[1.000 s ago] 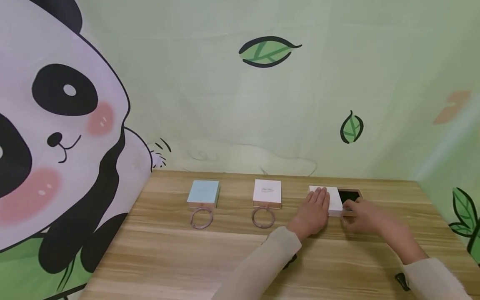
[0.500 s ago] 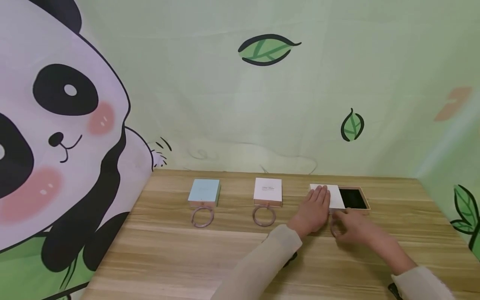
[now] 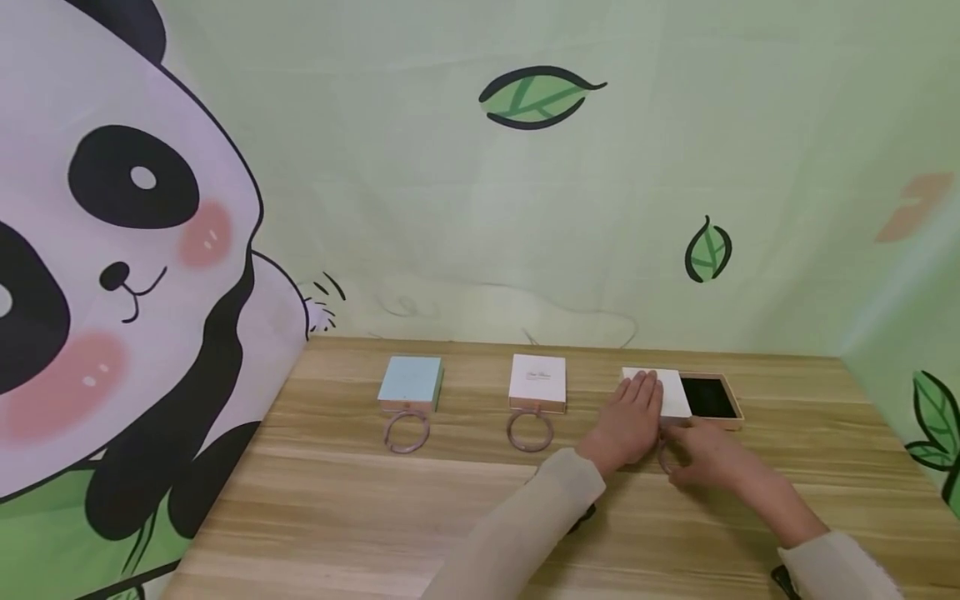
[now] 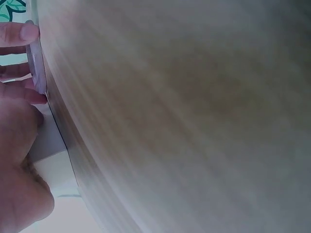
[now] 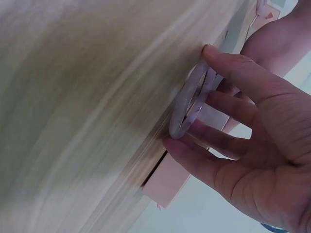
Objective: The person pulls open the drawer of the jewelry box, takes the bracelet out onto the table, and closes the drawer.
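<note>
My left hand lies with straight fingers on the white sleeve of a drawer-style gift box at the right. The box's tray, pink-edged with a black lining, sticks out to the right. Just in front of the box, my right hand holds a pale lilac bangle between thumb and fingertips, low over the wood. In the left wrist view, the right hand's fingers show around the bangle, beyond my left hand.
To the left stand a white box and a light blue box, both closed. One bangle lies before the white box and another bangle before the blue one. The wooden table meets a panda-printed backdrop behind.
My right hand has moved left and toward the front, from the box's tray to the bangle, and has taken hold of it. My left hand has stayed on the box.
</note>
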The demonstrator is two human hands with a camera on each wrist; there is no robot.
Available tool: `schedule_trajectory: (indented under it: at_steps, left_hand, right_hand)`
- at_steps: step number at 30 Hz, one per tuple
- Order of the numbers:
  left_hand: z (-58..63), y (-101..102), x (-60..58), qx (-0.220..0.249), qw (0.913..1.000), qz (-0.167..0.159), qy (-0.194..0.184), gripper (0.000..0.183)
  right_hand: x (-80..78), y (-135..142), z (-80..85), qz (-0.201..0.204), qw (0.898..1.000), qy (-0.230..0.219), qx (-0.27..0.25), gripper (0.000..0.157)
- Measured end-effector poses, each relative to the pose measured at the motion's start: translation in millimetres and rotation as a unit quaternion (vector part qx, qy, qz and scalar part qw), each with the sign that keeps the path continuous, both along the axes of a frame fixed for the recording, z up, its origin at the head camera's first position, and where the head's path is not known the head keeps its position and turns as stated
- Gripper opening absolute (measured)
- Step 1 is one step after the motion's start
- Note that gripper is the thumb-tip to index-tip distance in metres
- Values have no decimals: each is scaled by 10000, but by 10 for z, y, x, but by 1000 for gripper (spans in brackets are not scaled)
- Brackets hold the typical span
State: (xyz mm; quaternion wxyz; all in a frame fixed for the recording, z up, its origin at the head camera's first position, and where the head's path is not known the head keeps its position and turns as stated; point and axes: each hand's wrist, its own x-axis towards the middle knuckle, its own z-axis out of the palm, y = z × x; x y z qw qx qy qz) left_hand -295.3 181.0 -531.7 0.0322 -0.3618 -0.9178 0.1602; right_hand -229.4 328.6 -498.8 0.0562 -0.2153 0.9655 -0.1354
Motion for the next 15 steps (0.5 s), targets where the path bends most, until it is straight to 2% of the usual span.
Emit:
schedule_trajectory:
  at_steps: [9,15]
  left_hand:
    - [-65,19,-32,49,10000,39,-29,66]
    - [-42,13,-27,26,10000,-15,48,60]
  right_hand:
    - [1,42,-50,171,9998,121,-48,64]
    - [4,53,-80,270,9991,325,16,63]
